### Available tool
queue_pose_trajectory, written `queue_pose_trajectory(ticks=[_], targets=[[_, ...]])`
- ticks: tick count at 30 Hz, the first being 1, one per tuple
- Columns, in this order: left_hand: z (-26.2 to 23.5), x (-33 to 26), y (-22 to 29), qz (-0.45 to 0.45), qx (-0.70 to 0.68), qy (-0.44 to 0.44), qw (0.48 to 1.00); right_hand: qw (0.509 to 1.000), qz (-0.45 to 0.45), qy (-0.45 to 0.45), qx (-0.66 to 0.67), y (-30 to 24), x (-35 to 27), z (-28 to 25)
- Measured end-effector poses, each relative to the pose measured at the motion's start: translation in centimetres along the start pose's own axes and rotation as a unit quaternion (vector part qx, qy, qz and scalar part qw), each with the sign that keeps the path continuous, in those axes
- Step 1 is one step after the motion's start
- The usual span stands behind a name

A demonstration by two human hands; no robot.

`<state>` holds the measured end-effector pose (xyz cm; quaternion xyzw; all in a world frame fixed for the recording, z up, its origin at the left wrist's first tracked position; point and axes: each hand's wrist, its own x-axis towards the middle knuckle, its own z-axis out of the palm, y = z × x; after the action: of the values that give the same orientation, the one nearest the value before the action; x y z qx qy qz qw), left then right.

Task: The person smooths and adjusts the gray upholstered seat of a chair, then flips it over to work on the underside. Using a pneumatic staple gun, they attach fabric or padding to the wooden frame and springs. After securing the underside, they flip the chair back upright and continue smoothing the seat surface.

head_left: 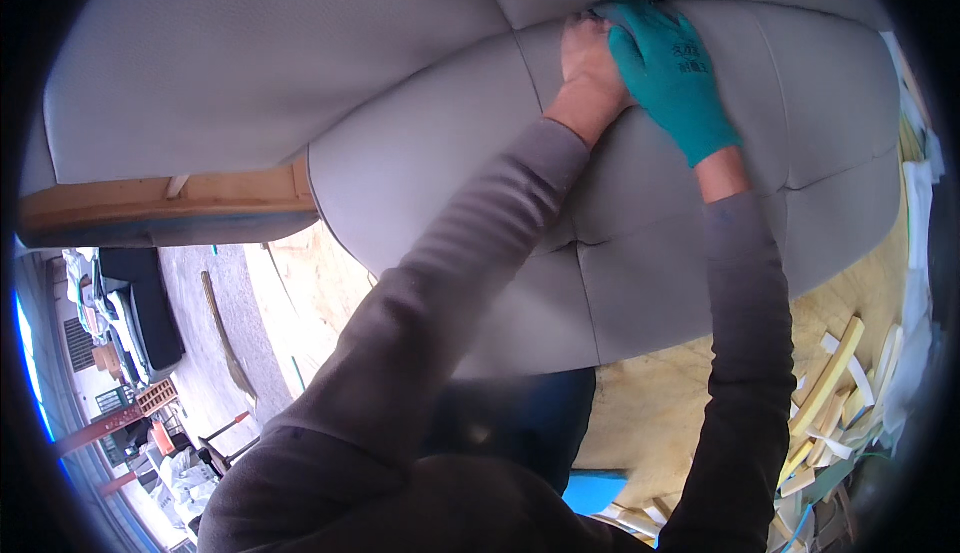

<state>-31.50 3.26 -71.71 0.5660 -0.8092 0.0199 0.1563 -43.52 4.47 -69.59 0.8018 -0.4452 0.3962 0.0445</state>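
A grey upholstered sofa seat cushion (660, 253) with stitched seams fills the middle of the view. It meets the grey backrest (250, 63) along a crease near the top. My bare left hand (588, 58) is closed, its fingers pushed into that crease. Right beside it, my right hand (665, 68) in a teal glove lies flat on the cushion with its fingertips at the same crease. Both arms in grey sleeves reach up from the lower edge. What the fingers hold inside the crease is hidden.
A bare wooden frame rail (160, 203) shows under the backrest at the left. Yellow foam sheeting (680, 393) lies below the cushion, with foam offcut strips (840, 393) piled at the right. A concrete floor (215, 343) with a dark sofa piece (150, 313) lies at the lower left.
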Motion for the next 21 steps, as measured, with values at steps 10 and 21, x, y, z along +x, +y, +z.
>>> queue_pose_trajectory(ticks=[10,21], targets=[[3.9,2.3,4.3,-0.09,-0.146,0.097,0.98,0.999,0.004,0.009,-0.037,5.4,-1.0,-1.9],[1.9,6.7,8.9,0.047,-0.046,-0.097,0.993,0.996,0.068,0.023,-0.052,8.4,-1.7,-6.0]])
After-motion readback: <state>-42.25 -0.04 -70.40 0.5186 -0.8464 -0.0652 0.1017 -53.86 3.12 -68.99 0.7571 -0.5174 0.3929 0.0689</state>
